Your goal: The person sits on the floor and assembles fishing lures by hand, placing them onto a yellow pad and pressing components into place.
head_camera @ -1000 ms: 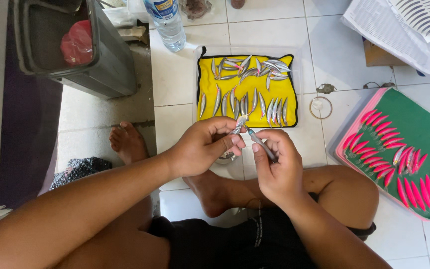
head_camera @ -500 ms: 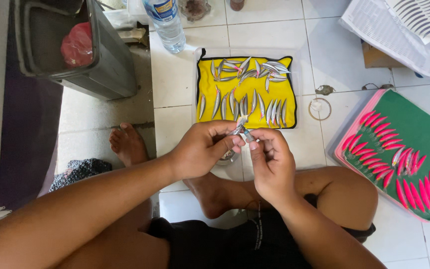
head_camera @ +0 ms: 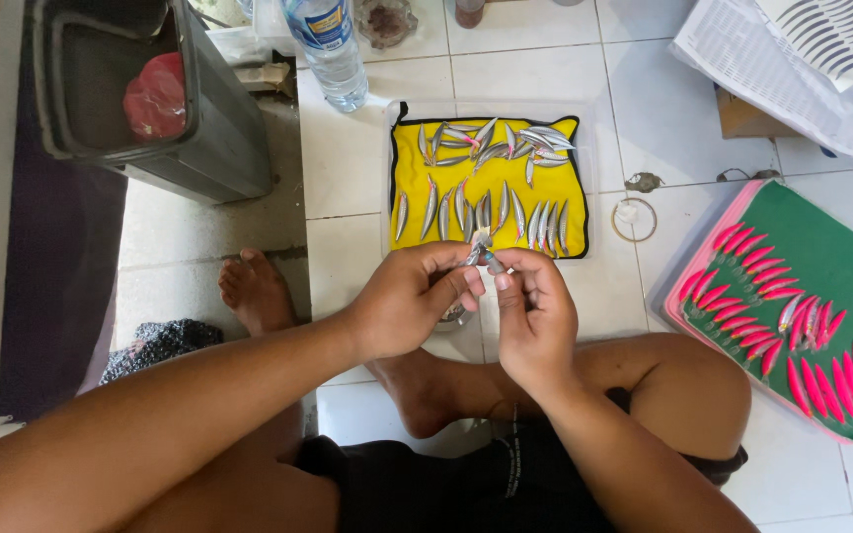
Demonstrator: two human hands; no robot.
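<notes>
- Your left hand (head_camera: 409, 301) pinches one small silver fish-shaped lure (head_camera: 474, 254) between thumb and fingertips, just above your crossed legs.
- Your right hand (head_camera: 535, 314) meets it, fingertips pressed on the same lure's near end; what else it pinches is too small to tell.
- One yellow mat (head_camera: 573, 202) lies on the floor tiles just beyond your hands, carrying over twenty silver lures; an exact count is not possible.
- One green mat (head_camera: 821, 257) sits to your right with two rows of pink lures, a few silver among them.
- One water bottle (head_camera: 327, 47), one grey bin (head_camera: 219, 148) and one small ring (head_camera: 634, 219) are nearby.
</notes>
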